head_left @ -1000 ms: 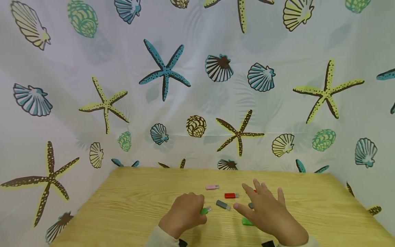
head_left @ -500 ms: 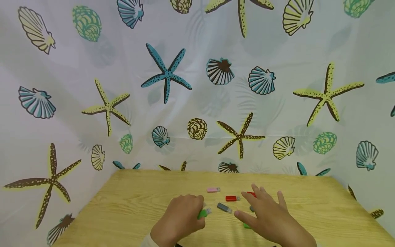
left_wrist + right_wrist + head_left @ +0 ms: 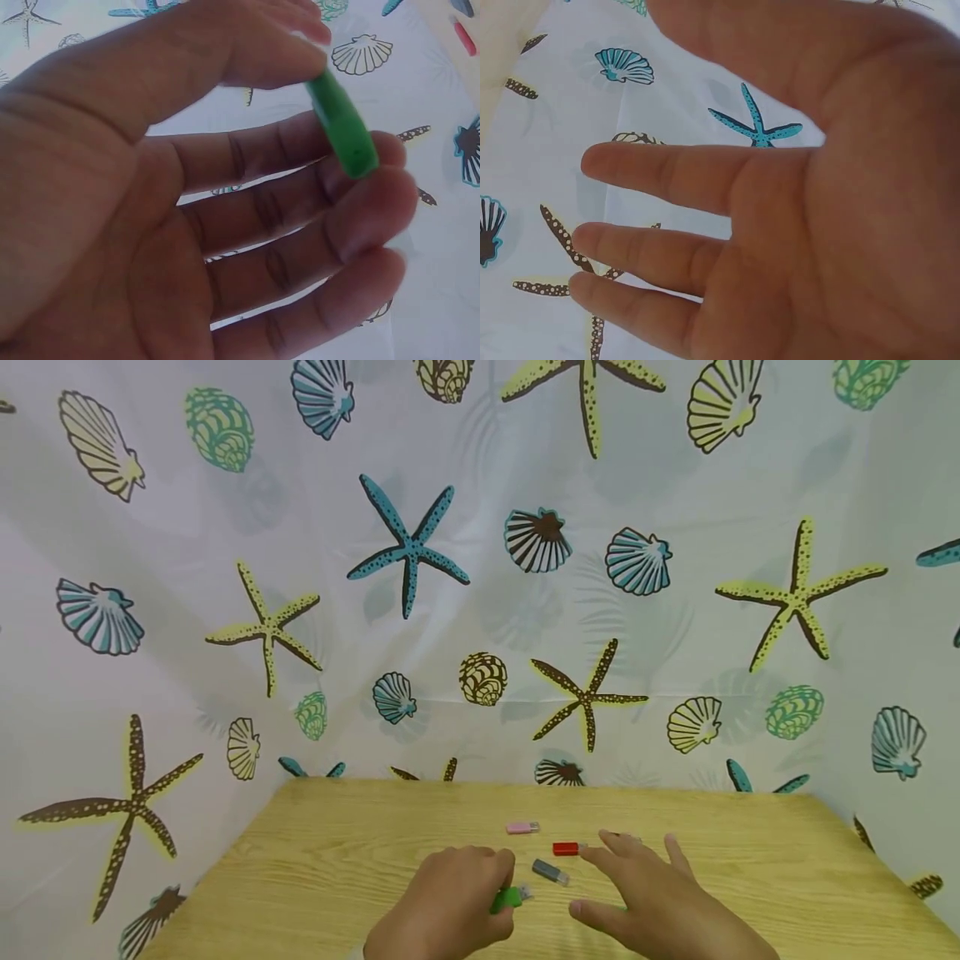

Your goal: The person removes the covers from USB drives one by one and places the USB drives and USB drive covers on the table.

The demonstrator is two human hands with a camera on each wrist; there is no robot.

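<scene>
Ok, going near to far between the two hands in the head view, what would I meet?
Green memory stick in the left hand → grey memory stick → red memory stick → pink memory stick → shell-print cloth.

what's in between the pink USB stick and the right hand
In the head view, two more sticks lie between the pink USB stick and the right hand: a red USB stick and, nearer the camera, a gray USB stick.

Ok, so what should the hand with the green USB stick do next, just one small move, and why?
Probably lower the green USB stick onto the wooden table left of the pink USB stick: the left hand pinches it, bare wood shows there, and the right hand is open, holding nothing.
</scene>
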